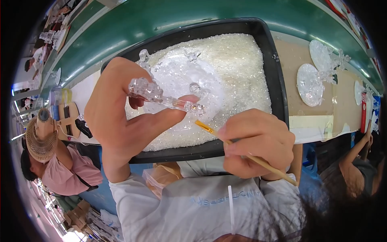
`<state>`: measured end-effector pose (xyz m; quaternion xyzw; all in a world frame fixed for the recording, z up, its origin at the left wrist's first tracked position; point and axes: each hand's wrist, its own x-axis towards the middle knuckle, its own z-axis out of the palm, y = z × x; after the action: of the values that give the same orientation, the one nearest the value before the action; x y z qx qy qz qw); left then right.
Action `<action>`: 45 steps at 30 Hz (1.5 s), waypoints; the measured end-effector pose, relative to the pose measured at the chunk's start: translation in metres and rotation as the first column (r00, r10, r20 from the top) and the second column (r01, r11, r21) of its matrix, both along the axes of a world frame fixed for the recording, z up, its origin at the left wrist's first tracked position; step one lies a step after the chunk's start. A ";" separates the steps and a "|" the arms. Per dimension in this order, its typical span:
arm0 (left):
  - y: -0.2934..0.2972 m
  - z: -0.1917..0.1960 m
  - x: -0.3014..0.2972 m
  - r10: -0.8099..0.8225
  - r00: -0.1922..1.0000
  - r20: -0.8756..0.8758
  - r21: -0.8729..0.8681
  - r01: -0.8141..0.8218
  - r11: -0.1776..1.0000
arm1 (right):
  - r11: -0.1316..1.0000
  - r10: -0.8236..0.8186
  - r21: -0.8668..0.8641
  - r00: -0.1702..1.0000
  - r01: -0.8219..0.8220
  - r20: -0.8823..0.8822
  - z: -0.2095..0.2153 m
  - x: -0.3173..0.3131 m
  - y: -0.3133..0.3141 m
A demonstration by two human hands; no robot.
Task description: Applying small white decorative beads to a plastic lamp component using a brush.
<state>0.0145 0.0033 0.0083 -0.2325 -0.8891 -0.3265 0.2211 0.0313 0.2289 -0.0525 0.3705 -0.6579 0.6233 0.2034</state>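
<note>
Over a black tray (278, 76) of glittering clear granules (242, 60), my left hand (117, 109) is closed on a clear, knobbly figurine-like piece (151, 92) with a long stem. My right hand (260, 143) grips a thin wooden paintbrush (264, 162) with a yellow tip. That tip stops just short of the clear piece's right end, apart from it. Beneath my left hand, a round white patch (211, 90) lies among the granules, with small clear knobs (195, 87) on it. What the fingertips behind the stem touch is partly hidden.
Clear round discs with figures (310, 84) stand on brown board (290, 52) to the right. A green surface (161, 22) runs along the far side. At the left sits a person in pink (72, 165) near a beige ribbed fan-like object (41, 135); another person (352, 173) is at the right.
</note>
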 end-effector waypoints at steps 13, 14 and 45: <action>-0.002 -0.002 0.001 -0.004 1.000 0.025 0.009 0.004 1.000 | 1.000 0.026 -0.006 0.997 -0.027 -0.074 0.000 -0.002 -0.003; -0.004 -0.002 0.000 -0.005 1.000 0.025 0.009 0.005 1.000 | 1.000 0.002 -0.001 0.999 -0.002 -0.044 0.001 -0.002 0.004; -0.021 0.002 0.000 -0.238 0.965 -0.109 -0.003 0.239 0.971 | 0.997 -0.078 -0.029 0.987 0.075 -0.139 -0.005 -0.005 0.014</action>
<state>0.0150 -0.0176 0.0099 -0.3540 -0.8396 -0.3420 0.2297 0.0266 0.2429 -0.0571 0.3854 -0.6483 0.5952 0.2772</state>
